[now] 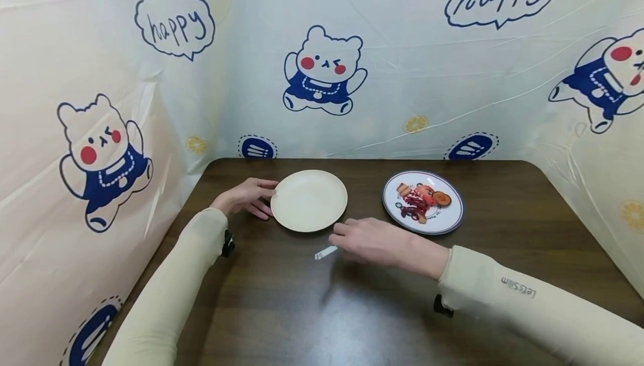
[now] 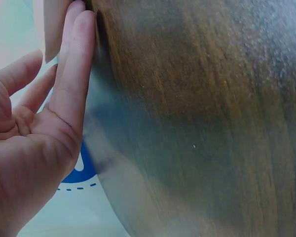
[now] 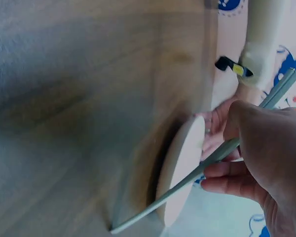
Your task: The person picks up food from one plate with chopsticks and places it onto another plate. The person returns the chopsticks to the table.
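Slanting across the right wrist view, pale green chopsticks (image 3: 180,184) were gripped between the thumb and fingers of the right hand (image 1: 369,243). They were grasped partway along, with one end beyond the fingers toward the lower left and the other at the upper right, perhaps so that the angle could be controlled. In the head view, only a short end was shown at centre, just below-left of the fingers; whether the lower tip touched the table (image 1: 282,282) could not be told.

Farther off, left of centre, a cream plate (image 1: 309,201) was met at its left rim by the left hand (image 1: 247,197), whose fingers were extended and slightly spread, presumably to steady it; whether the rim was pinched by the thumb could not be told. Right of centre, a picture-printed plate (image 1: 437,180) was set apart from both hands. Behind everything, a bear-patterned backdrop (image 1: 241,75) was hung.
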A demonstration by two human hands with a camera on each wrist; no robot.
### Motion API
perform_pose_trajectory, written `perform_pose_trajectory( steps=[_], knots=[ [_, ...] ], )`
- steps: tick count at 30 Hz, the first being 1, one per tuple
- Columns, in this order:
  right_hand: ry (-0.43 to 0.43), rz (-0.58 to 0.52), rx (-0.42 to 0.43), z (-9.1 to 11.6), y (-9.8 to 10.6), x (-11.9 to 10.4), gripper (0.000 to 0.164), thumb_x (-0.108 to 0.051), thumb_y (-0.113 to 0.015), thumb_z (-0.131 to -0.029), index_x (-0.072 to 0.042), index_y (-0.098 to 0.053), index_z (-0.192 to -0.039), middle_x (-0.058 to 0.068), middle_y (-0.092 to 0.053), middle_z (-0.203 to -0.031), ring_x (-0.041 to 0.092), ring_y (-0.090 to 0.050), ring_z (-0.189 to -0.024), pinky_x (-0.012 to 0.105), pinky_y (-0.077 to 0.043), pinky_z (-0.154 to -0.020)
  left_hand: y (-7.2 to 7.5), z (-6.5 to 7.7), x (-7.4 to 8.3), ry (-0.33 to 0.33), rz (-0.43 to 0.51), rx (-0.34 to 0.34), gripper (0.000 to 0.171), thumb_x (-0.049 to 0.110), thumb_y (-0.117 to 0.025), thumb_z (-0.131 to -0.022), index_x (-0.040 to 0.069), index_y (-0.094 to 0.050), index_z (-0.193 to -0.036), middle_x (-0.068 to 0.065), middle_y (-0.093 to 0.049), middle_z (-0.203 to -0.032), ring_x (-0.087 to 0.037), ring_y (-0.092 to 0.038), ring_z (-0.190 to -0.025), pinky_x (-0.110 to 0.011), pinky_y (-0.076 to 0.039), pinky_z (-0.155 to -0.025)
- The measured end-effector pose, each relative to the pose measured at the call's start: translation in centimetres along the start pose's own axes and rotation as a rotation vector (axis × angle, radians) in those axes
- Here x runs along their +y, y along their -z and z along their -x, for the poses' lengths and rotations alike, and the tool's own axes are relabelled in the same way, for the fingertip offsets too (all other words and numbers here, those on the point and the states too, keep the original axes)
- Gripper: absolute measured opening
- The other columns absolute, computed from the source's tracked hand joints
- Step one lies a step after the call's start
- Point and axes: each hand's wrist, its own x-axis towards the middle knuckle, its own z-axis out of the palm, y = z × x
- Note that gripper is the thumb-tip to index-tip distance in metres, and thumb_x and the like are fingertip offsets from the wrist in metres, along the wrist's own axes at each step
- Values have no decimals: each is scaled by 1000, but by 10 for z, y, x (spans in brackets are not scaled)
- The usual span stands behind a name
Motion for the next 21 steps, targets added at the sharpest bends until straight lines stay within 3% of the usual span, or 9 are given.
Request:
perform_pose_trajectory(
  steps=[5,12,16,21],
  knots=[
    [-86,-152,29,3,11,12,18,-12,-73,-98,-9,-64,-114,0,-59,-100,17,-61,-84,30,-58,-71,0,1,2,-1,-4,-2,60,23,-54,-112,10,-32,-166,-30,-57,-139,-32,-77,-88,-48,-66,-81],
    [-223,-393,46,5,23,26,13,-10,-70,-101,-7,-63,-112,-1,-55,-97,9,-54,-75,21,-52,-63,0,-1,1,-12,-11,-23,59,24,-50,-114,7,-29,-167,-32,-54,-142,-32,-76,-89,-49,-66,-82],
    [-272,-445,81,6,26,30,7,-8,-66,-101,-11,-60,-102,-1,-54,-95,7,-53,-72,21,-51,-60,0,-1,1,-18,-9,-20,58,23,-49,-114,7,-29,-166,-33,-55,-141,-32,-76,-89,-50,-66,-82],
    [-296,-475,152,9,29,33,12,-4,-65,-98,-12,-59,-92,-3,-51,-87,5,-50,-68,22,-49,-57,1,0,0,-18,-17,-19,58,23,-48,-115,6,-29,-166,-33,-56,-138,-33,-76,-90,-51,-66,-82]
  ],
)
